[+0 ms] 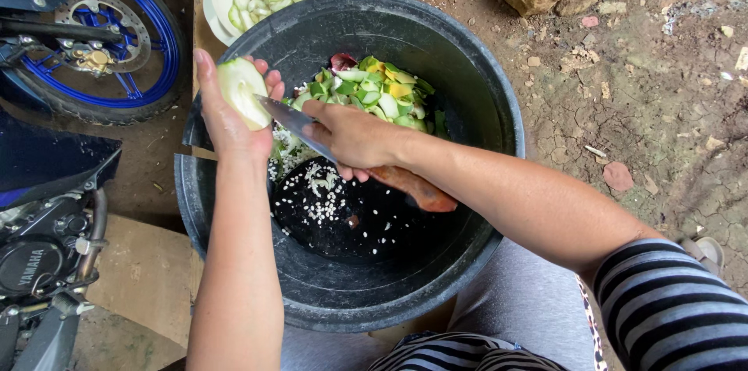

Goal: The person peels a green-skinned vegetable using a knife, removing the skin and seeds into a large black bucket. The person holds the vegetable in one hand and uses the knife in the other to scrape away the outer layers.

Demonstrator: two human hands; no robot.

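The black plastic tub (467, 98) looked matt and scuffed; the knife (300, 125) had a dull metal blade and smooth reddish wooden handle; the ground (647, 98) was cracked, dry earth

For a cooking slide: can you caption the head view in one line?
Left hand holds a pale green fruit piece while the right hand works a knife over a black tub of peelings.

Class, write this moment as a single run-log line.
left hand: holds pale green fruit piece | right hand: grips knife, blade at fruit | below: black tub with peels
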